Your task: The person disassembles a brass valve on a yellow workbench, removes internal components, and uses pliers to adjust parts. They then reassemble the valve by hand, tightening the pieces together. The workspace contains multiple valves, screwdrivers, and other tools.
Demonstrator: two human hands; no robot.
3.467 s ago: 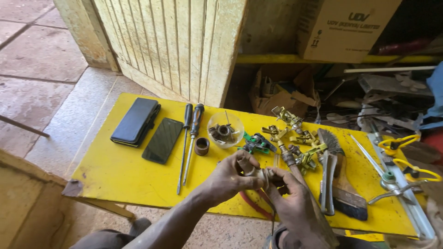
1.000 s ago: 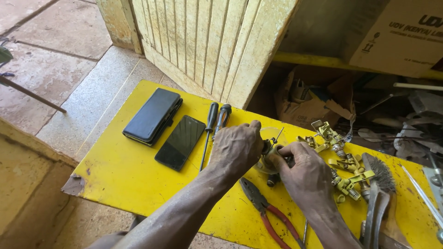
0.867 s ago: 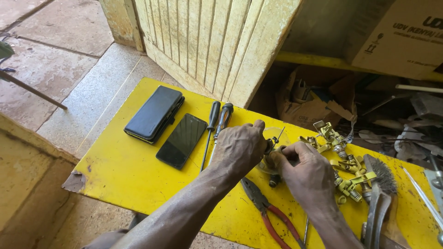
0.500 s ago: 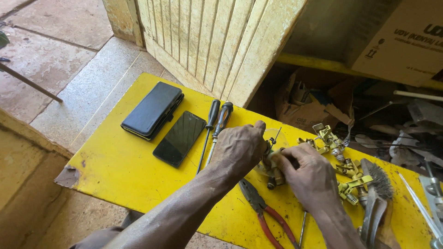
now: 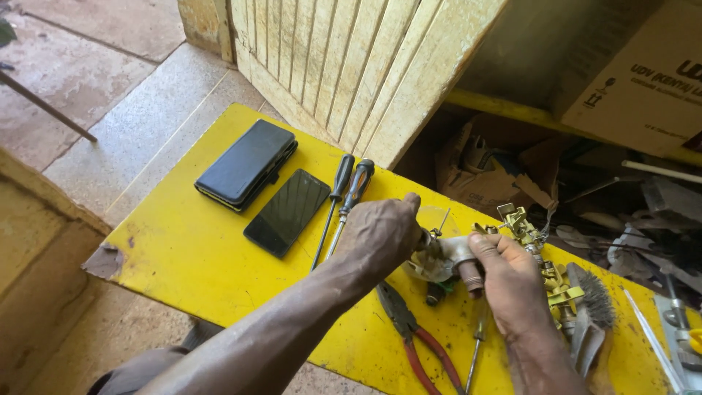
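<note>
Shift: both hands stayed on the metal pipe fitting [image 5: 455, 254] while the view drew closer.
Left hand [image 5: 380, 234]: fingers clamped on fitting.
Right hand [image 5: 512, 281]: fingers clamped on fitting.
Below: red-handled pliers [image 5: 409, 336].

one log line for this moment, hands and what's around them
left hand: grips metal fitting | right hand: grips same fitting | surface: yellow table | nearby: pliers, two screwdrivers, phone, wire brush
</note>
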